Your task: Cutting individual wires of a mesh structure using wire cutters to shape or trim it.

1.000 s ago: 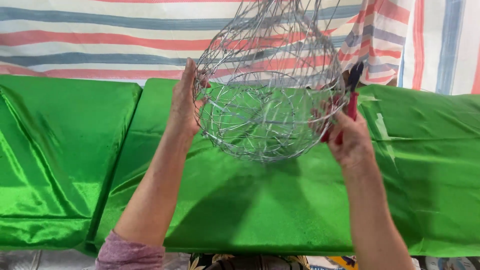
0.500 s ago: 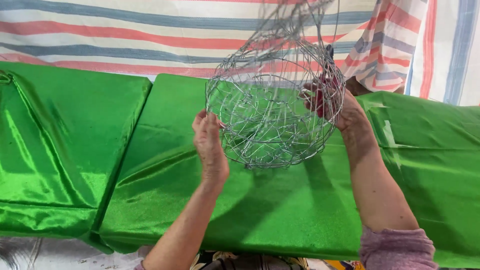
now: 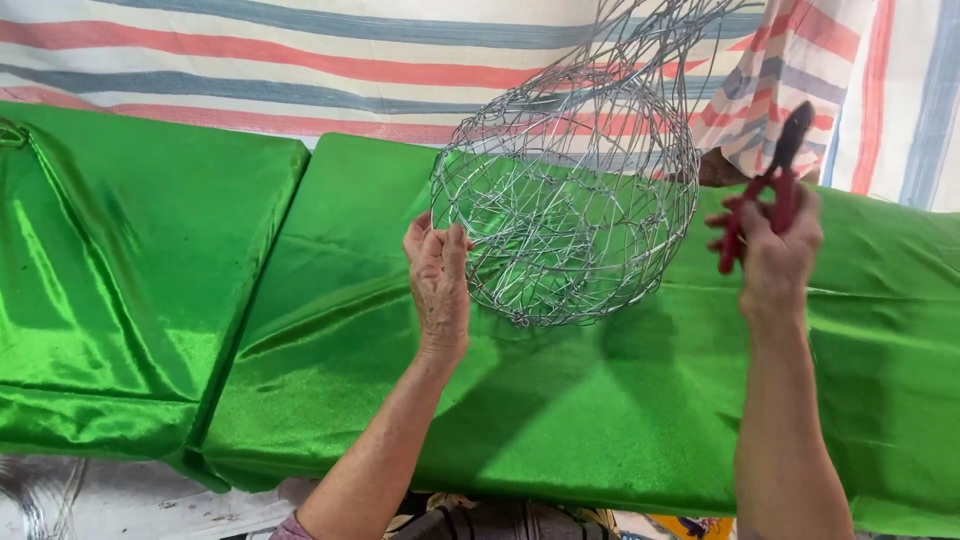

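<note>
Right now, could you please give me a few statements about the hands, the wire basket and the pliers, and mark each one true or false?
1. The left hand grips the wire basket at its side. True.
2. The right hand holds red-handled pliers. True.
3. The pliers are clamped on the basket. False: they are held apart from it, to its right.
4. The cloth under the basket is blue. False: it is shiny green.
5. The basket is solid plastic. False: it is open wire mesh.

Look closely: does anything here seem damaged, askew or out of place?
Nothing looks damaged. The wire mesh basket has loose wire ends sticking up at its top, so it looks unfinished. The left hand grips its rim; the right hand holds red-handled pliers apart from it.
</note>
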